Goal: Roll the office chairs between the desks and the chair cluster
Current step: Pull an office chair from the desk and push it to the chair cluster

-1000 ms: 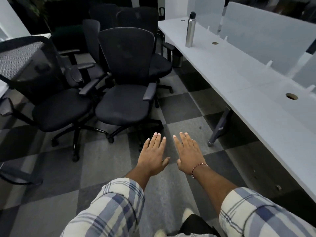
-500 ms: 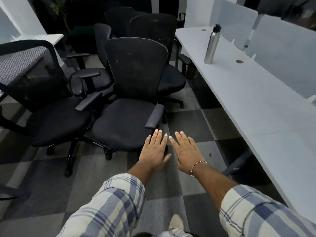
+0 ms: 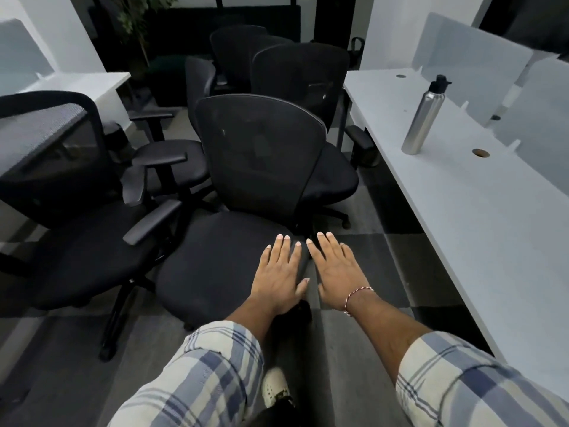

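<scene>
Left sleeve: plaid woven cloth sleeve, cream ground crossed by broad blue and grey bands with thin dark lines, ending partway up the forearm.
Right sleeve: matching cream, blue and grey plaid cloth sleeve, also ending short of the wrist.
Wrist: thin red-and-white twisted thread bracelet worn just behind the right grip.
Left grip: bare, with short pale nails.
Shoe: pale cream shoe with rows of small perforations across the toe.
Trousers: dark cloth trouser leg, detail lost in shadow.
</scene>
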`<action>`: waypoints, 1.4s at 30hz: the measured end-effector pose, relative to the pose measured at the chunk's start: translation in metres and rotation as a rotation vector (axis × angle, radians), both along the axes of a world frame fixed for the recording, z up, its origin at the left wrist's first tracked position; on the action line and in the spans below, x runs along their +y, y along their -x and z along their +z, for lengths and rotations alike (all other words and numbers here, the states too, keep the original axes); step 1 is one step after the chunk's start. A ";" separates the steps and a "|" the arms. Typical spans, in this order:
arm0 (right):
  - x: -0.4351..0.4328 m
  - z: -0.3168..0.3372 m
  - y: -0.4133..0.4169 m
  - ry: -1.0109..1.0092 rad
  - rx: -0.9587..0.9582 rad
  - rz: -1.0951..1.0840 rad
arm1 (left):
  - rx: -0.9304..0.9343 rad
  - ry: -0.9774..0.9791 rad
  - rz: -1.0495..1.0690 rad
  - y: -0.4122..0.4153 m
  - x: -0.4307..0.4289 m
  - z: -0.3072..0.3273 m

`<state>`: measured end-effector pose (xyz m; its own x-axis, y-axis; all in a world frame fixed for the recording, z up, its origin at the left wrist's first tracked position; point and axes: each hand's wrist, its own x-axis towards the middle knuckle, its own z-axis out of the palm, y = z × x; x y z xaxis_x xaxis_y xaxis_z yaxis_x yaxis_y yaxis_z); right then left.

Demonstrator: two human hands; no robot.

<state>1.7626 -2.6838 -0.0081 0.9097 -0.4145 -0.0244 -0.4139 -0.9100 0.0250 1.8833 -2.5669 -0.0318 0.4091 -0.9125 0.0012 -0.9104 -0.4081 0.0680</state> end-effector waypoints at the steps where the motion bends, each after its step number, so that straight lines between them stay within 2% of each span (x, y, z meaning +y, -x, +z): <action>1: -0.011 -0.002 -0.013 -0.013 -0.010 -0.012 | 0.006 0.015 0.008 -0.013 -0.011 -0.001; 4: -0.043 -0.004 -0.055 -0.014 -0.008 -0.015 | 0.033 0.042 0.017 -0.051 -0.048 0.002; 10: -0.117 0.004 -0.127 -0.005 -0.143 -0.078 | 0.003 0.128 0.042 -0.123 -0.126 0.019; 17: -0.201 0.012 -0.189 -0.019 -0.406 0.002 | 0.028 0.284 0.187 -0.175 -0.211 0.029; 20: -0.247 0.018 -0.218 -0.056 -0.591 -0.008 | 0.156 0.457 0.341 -0.196 -0.266 0.044; 22: -0.281 0.021 -0.232 -0.063 -0.670 -0.014 | 0.317 0.575 0.510 -0.204 -0.306 0.062; 24: -0.311 0.023 -0.243 -0.081 -0.710 -0.022 | 0.469 0.592 0.663 -0.211 -0.342 0.079; 27: -0.349 0.024 -0.256 -0.109 -0.723 -0.026 | 0.650 0.524 0.841 -0.226 -0.388 0.093; 31: -0.387 0.024 -0.269 -0.127 -0.693 0.008 | 0.774 0.415 1.022 -0.247 -0.421 0.100; 35: -0.400 0.022 -0.265 -0.115 -0.614 0.045 | 0.748 0.311 1.038 -0.247 -0.427 0.107; 40: -0.401 0.026 -0.244 -0.104 -0.523 0.079 | 0.708 0.386 0.996 -0.229 -0.407 0.120; 42: -0.399 0.030 -0.232 -0.091 -0.487 0.110 | 0.702 0.359 0.946 -0.207 -0.395 0.123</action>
